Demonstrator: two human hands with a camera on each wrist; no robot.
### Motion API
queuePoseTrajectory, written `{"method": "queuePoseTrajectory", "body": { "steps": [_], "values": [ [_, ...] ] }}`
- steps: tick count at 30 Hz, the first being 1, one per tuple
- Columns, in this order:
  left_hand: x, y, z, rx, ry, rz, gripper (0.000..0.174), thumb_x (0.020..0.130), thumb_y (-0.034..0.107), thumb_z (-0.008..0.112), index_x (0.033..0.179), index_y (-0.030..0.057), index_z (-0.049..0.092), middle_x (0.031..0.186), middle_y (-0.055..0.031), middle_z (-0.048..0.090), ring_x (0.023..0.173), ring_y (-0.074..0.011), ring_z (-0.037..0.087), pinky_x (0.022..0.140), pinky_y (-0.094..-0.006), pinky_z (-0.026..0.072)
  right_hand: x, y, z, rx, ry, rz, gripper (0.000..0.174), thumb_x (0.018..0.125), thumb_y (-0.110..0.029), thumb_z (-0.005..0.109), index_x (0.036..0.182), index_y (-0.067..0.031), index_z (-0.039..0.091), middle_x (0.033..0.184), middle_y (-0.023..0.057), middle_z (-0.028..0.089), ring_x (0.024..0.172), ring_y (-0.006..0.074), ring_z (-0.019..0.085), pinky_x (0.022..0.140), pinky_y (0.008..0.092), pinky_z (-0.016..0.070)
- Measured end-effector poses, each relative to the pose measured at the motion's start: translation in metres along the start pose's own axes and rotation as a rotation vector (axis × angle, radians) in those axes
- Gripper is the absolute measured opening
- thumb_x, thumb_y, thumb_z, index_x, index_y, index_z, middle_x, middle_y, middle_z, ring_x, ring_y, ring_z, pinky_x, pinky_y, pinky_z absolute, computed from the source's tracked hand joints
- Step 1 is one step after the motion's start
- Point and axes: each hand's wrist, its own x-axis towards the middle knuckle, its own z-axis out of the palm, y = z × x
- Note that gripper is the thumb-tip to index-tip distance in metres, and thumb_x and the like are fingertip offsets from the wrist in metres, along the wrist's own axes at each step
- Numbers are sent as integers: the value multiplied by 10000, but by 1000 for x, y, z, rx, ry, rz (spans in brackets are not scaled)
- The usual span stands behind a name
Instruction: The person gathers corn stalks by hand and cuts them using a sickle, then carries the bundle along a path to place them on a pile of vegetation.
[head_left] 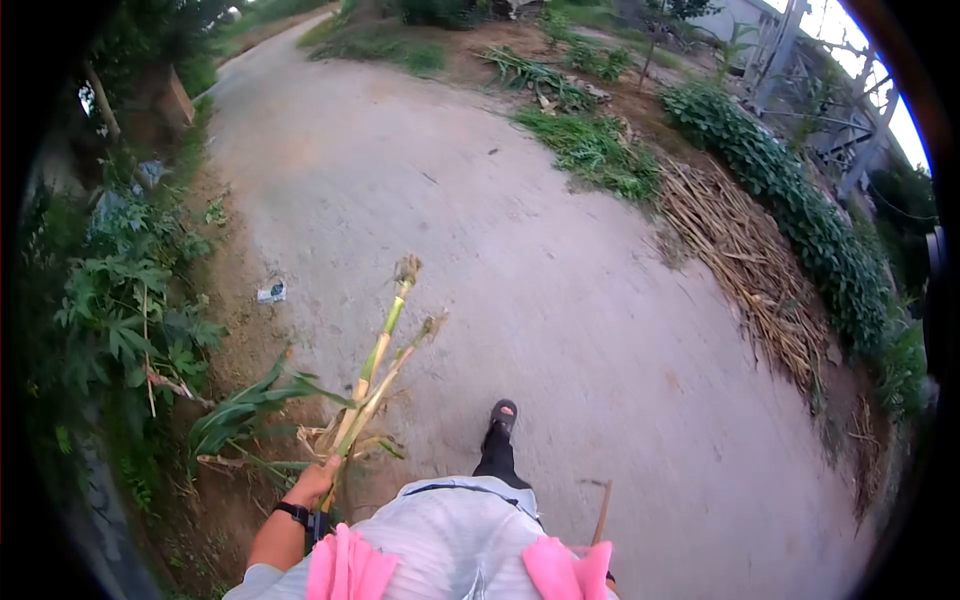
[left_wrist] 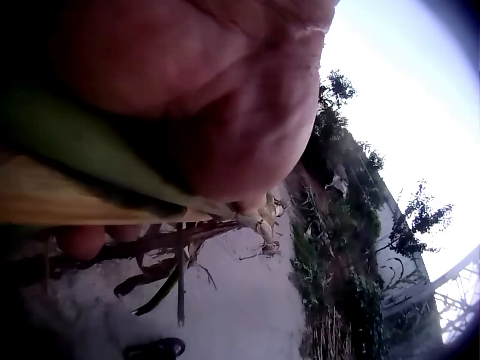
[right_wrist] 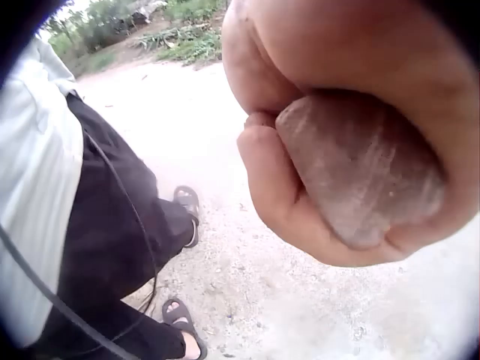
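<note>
Two cut stalks (head_left: pixel 372 375) with green and pale stems and long leaves are gripped near their lower part by my left hand (head_left: pixel 315 482), root ends pointing up and forward. In the left wrist view the palm of my left hand (left_wrist: pixel 217 97) lies over a stalk (left_wrist: pixel 67 195), with fingertips showing beneath it. Fingers of my right hand (right_wrist: pixel 360 56) curl round a thick, rounded brown piece (right_wrist: pixel 360 161), probably a wooden handle's end. A thin brown stick (head_left: pixel 602 512) shows beside the pink cloth in the head view; its lower part is hidden.
A pale path (head_left: pixel 480 220) runs ahead and curves left. Leafy plants (head_left: pixel 130 310) border its left side, near a small scrap (head_left: pixel 271 291). On the right lie dry stalks (head_left: pixel 745 270) and cut greenery (head_left: pixel 600 150), with a hedge (head_left: pixel 790 210) behind. A sandalled foot (head_left: pixel 504 412) is forward.
</note>
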Motion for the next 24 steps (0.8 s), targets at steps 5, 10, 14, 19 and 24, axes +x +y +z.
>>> {"method": "queuePoseTrajectory", "body": {
  "steps": [5, 10, 14, 19, 24],
  "values": [
    [-6, 145, 26, 287, 31, -18, 657, 908, 483, 680, 1091, -147, 643, 938, -169, 683, 804, -217, 607, 700, -384, 499, 20, -180, 21, -339, -18, 7, 266, 955, -206, 454, 866, 5, 587, 578, 135, 543, 460, 286, 543, 396, 437, 398],
    [27, 241, 39, 163, -152, 130, 475, 813, 272, 813, 1099, -83, 678, 933, -114, 700, 788, -180, 618, 706, -356, 509, 19, -374, 44, -277, -9, -116, 342, 978, -304, 431, 739, -69, 498, 515, 98, 474, 391, 251, 455, 362, 399, 337],
    [86, 310, 50, 211, -253, 94, 429, 753, 240, 829, 1049, -44, 701, 920, -91, 702, 756, -159, 619, 687, -321, 509, 14, -537, 86, 14, -33, -171, 436, 1001, -414, 425, 677, -124, 449, 480, 46, 416, 353, 201, 385, 340, 354, 297],
    [199, 398, 63, 352, -261, 218, 393, 727, 228, 810, 957, -73, 703, 844, -123, 696, 690, -176, 618, 641, -338, 510, 11, -692, 151, 201, -103, -261, 432, 1025, -470, 453, 754, -134, 456, 544, -7, 423, 415, 145, 407, 371, 296, 324],
    [278, 564, 29, 395, -190, 104, 374, 660, 227, 843, 835, -75, 708, 750, -119, 695, 653, -197, 645, 616, -354, 524, -56, -813, 233, 173, -66, -261, 417, 1017, -456, 489, 771, -120, 478, 570, -11, 436, 427, 122, 396, 382, 280, 317]
  ]
}}
